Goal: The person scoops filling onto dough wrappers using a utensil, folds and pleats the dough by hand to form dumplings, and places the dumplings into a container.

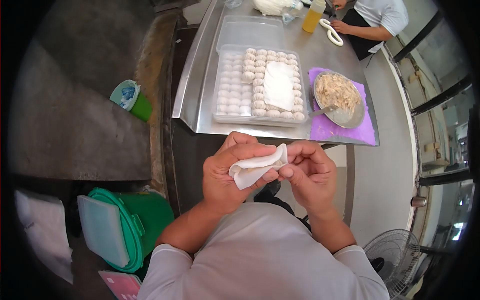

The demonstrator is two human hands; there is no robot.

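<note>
A white dough wrapper (253, 169), folded over with a little filling showing inside, is held up in front of my chest. My left hand (227, 172) cups it from the left, thumb on top. The fingertips of my right hand (311, 172) pinch its right end. Beyond my hands, a plastic tray (216, 112) on the steel table holds rows of dumplings (259, 70), and a stack of flat wrappers (278, 87) lies on top of some of them. To its right, a metal bowl of filling (338, 95) with a spatula (325, 110) sits on a purple cloth (370, 131).
Another person's hand (341, 26) is near a white dough strip (331, 32) at the table's far right. A yellow bottle (313, 16) stands beside it. Green bins (142, 107) (150, 215) are on the left, a fan (392, 257) at lower right.
</note>
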